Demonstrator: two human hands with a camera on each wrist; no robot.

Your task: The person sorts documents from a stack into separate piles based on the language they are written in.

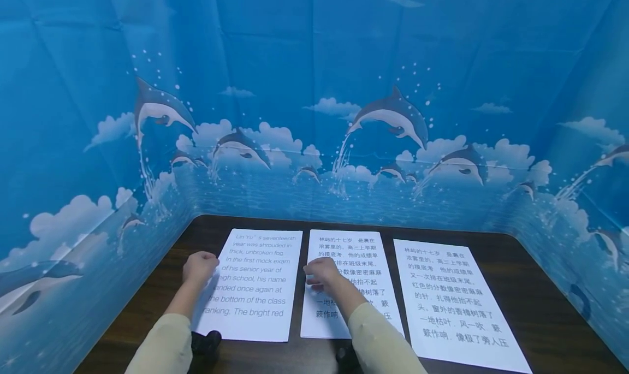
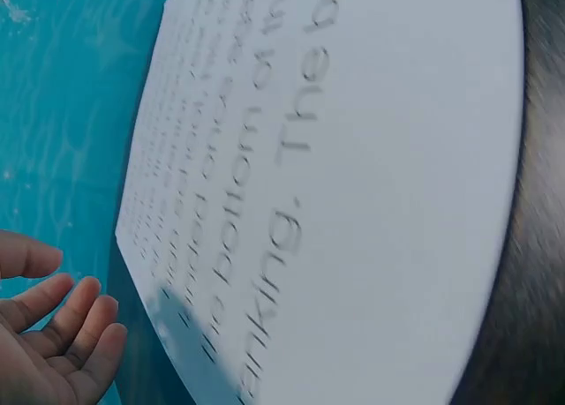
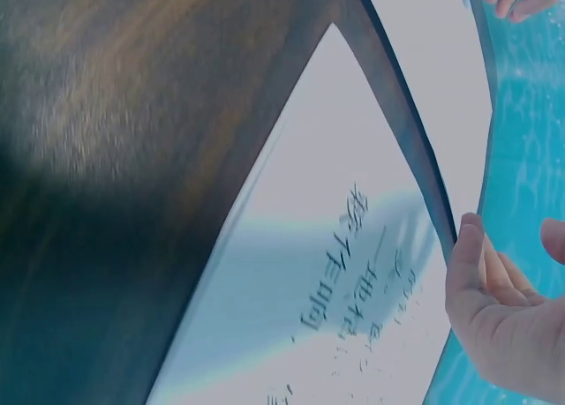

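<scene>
My left hand (image 1: pixel 200 268) is by the left edge of a white sheet printed in English (image 1: pixel 257 286), fingers loosely bent and holding nothing. In the left wrist view, the thumb and fingers of this hand (image 2: pixel 57 330) stand apart, beside the sheet's edge. My right hand (image 1: pixel 321 274) hovers over the left edge of the middle sheet (image 1: pixel 361 270), which carries Chinese text, and hides part of its lines. The right wrist view shows the thumb of that hand (image 3: pixel 503 312) parted from its loosely curled fingers, with nothing between them.
A third sheet with Chinese text (image 1: pixel 457 303) lies to the right, slightly angled. All three sheets lie on a dark wooden table (image 1: pixel 265 357). A blue backdrop with dolphins and clouds (image 1: pixel 295 63) surrounds the table's back and sides. Black straps (image 1: pixel 206 342) show at the wrists.
</scene>
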